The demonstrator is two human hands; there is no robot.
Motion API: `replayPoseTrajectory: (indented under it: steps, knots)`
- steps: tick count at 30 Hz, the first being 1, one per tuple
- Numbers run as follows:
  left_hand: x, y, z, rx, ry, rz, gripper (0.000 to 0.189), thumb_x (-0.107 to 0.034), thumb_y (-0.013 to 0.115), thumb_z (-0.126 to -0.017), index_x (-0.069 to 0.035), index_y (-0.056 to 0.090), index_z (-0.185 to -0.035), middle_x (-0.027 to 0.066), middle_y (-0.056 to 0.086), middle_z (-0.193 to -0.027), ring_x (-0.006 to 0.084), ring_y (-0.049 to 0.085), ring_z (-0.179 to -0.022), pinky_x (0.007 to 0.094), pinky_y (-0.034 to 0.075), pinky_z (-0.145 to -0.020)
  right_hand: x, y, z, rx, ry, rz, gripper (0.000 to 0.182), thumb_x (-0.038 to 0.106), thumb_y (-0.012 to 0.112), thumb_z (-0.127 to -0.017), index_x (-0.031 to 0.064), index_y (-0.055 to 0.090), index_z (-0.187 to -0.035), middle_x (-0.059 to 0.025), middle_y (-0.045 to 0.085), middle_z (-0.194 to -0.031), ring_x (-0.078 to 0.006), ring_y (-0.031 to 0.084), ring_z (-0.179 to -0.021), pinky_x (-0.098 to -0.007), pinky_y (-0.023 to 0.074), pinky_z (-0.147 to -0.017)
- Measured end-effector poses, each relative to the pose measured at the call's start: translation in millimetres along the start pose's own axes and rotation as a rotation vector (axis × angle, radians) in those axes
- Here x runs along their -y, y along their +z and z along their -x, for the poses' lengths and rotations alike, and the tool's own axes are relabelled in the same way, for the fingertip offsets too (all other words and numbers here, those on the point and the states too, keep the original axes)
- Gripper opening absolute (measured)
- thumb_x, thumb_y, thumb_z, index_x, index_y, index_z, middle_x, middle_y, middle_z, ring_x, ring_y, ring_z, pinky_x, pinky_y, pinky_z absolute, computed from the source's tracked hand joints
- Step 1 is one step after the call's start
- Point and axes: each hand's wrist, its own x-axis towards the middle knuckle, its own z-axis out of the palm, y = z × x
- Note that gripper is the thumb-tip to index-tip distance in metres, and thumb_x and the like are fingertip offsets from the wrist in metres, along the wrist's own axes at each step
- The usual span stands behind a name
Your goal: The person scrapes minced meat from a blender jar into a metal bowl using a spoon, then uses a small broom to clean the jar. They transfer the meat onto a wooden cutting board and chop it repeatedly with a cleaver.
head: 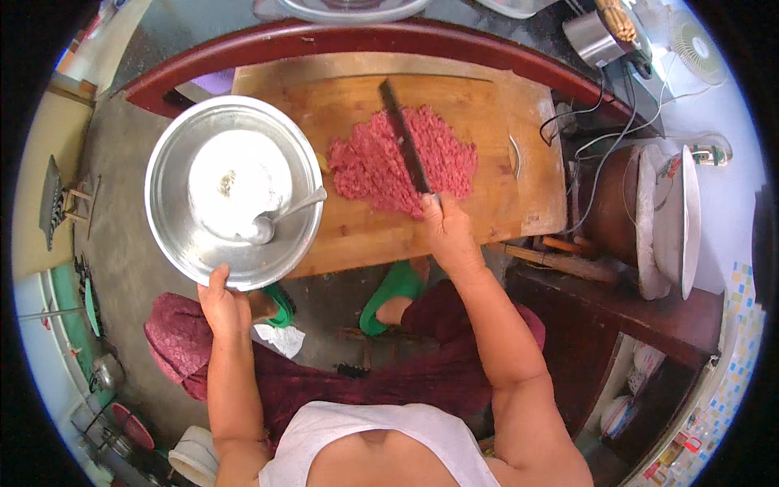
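Note:
My left hand grips the near rim of a wide metal basin, thumb on top, at the left side of the board. A metal spoon rests inside, its handle against the basin's right wall; glare whitens the bottom. My right hand is closed on the handle of a long dark-bladed knife. The blade lies across a spread mound of minced meat, pointing away from me and slightly left. Under the meat is a wooden cutting board.
Beyond the board runs a dark red curved table edge, with bowls and a metal pot behind it. Cables hang at the right, near a large brown container. My feet in green slippers are below.

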Motion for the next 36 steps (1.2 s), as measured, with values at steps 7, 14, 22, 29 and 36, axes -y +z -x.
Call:
replayPoseTrajectory:
  steps: [7, 14, 22, 29, 36]
  knots:
    - [1.6, -4.1, -2.4, 0.015, -0.001, -0.001, 0.048, 0.002, 0.048, -0.087, 0.001, 0.039, -0.134, 0.0140, 0.052, -0.126, 0.0291, 0.055, -0.114, 0.0448, 0.047, -0.099, -0.3, 0.2, -0.3, -0.028, -0.012, 0.001, 0.036, 0.033, 0.051, -0.096, -0.0019, 0.058, -0.089, -0.0305, 0.061, -0.078, -0.0500, 0.059, -0.076, -0.0538, 0.0454, -0.063]
    - [3.3, 2.0, -1.9, -0.011, 0.021, -0.001, 0.046, 0.002, 0.049, -0.087, 0.002, 0.040, -0.133, 0.0148, 0.053, -0.126, 0.0295, 0.055, -0.113, 0.0453, 0.046, -0.099, -6.1, 4.4, -11.2, -0.012, -0.093, -0.002, 0.033, 0.033, 0.053, -0.096, 0.0003, 0.054, -0.092, -0.0288, 0.061, -0.076, -0.0497, 0.059, -0.074, -0.0549, 0.0451, -0.064]
    - [6.5, -4.4, -5.2, -0.015, 0.033, 0.019, 0.046, 0.001, 0.051, -0.087, 0.002, 0.041, -0.132, 0.0148, 0.054, -0.124, 0.0293, 0.056, -0.112, 0.0442, 0.048, -0.096, 14.2, 4.1, 9.0, 0.079, -0.056, 0.045, 0.031, 0.030, 0.053, -0.096, -0.0011, 0.053, -0.090, -0.0289, 0.060, -0.075, -0.0493, 0.059, -0.074, -0.0537, 0.0451, -0.063]
    - [3.6, -4.8, -4.5, 0.003, -0.020, 0.060, 0.047, 0.002, 0.053, -0.086, -0.002, 0.042, -0.132, 0.0110, 0.051, -0.129, 0.0254, 0.052, -0.117, 0.0411, 0.041, -0.103, 14.0, 54.0, 35.6, 0.054, -0.196, -0.085, 0.031, 0.027, 0.054, -0.095, -0.0029, 0.057, -0.094, -0.0303, 0.060, -0.086, -0.0482, 0.058, -0.083, -0.0530, 0.0445, -0.070]
    - [2.5, -9.1, -3.1, -0.024, -0.014, 0.056, 0.047, 0.003, 0.052, -0.086, -0.001, 0.042, -0.132, 0.0111, 0.052, -0.127, 0.0249, 0.053, -0.116, 0.0402, 0.042, -0.102, 28.2, 32.7, 18.8, 0.161, -0.079, 0.221, 0.033, 0.029, 0.057, -0.093, -0.0029, 0.055, -0.095, -0.0294, 0.062, -0.079, -0.0483, 0.060, -0.076, -0.0544, 0.0472, -0.066]
